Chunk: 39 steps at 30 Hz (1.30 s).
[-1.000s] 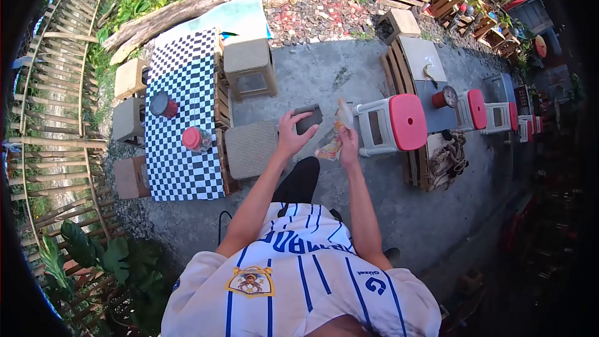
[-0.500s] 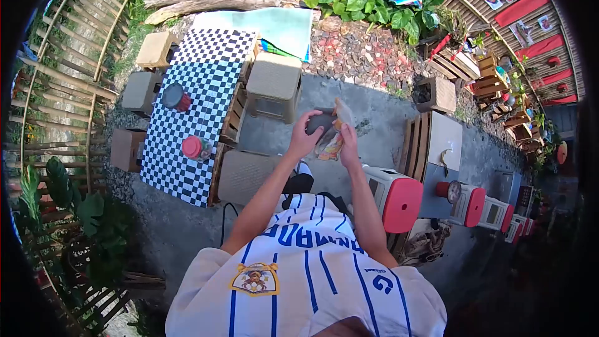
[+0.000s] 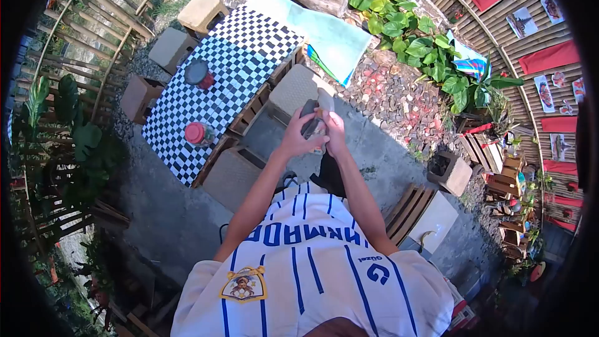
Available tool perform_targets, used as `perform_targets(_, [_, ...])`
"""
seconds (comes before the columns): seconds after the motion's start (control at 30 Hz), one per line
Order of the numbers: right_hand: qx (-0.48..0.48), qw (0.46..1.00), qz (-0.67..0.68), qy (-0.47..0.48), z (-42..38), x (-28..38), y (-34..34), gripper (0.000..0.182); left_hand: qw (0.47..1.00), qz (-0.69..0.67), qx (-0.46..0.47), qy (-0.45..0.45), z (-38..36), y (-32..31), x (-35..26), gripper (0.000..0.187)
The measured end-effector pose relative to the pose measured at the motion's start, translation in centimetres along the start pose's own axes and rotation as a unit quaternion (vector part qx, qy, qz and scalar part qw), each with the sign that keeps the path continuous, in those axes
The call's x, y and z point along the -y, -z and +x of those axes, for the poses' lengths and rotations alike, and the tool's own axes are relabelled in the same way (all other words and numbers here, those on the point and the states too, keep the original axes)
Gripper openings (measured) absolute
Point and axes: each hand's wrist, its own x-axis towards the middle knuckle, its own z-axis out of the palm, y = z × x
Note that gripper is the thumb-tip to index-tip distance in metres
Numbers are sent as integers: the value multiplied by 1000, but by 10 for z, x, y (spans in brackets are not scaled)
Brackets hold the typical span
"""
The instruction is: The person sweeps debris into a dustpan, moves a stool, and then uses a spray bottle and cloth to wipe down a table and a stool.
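My left hand (image 3: 297, 140) holds a small dark pouch or wallet (image 3: 307, 115) out in front of my chest. My right hand (image 3: 334, 130) is pressed close beside it, gripping a clear plastic packet (image 3: 321, 105) with colourful contents, partly hidden between the two hands. Both hands hover above a grey woven stool (image 3: 296, 90) and the concrete ground. I wear a white jersey with blue stripes (image 3: 306, 262).
A checkered-cloth table (image 3: 237, 50) stands to the left with a red-lidded jar (image 3: 196, 133) and a dark-lidded jar (image 3: 198, 73). Several woven stools surround it. A wooden pallet table (image 3: 430, 218) sits to the right, with gravel, plants and a bamboo fence behind.
My view has swung left, so the red-topped stools have left the frame. My hands have come together, the packet now touching the dark pouch.
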Motion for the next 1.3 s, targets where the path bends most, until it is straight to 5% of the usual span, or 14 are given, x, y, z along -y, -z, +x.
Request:
perform_targets(0.17, [49, 996, 35, -69, 103, 49, 18, 39, 990, 86, -106, -32, 103, -24, 34, 65])
perform_targets(0.43, [157, 962, 163, -155, 213, 78, 32, 43, 958, 33, -236, 159, 200, -39, 22, 48])
perform_targets(0.6, [188, 975, 62, -99, 251, 66, 15, 54, 951, -15, -288, 114, 212, -16, 65, 29])
perform_targets(0.73, [211, 966, -55, -141, 279, 46, -8, 47, 897, -106, -379, 200, 208, 12, 92, 30])
perform_targets(0.8, [211, 962, -103, -137, 293, 31, -25, 39, 901, -48, -396, 169, 201, 34, 123, 29])
perform_targets(1.1, [314, 895, -316, -8, 383, -209, -120, 37, 850, 23, -492, 187, 122, 121, 320, 39])
perform_targets(1.23, [375, 776, -468, 194, 441, -343, -177, 46, 814, -19, -540, 214, 103, 170, 399, 52])
perform_targets(1.3, [415, 739, -494, 194, 467, -390, -206, 51, 815, -3, -535, 224, 94, 193, 434, 56])
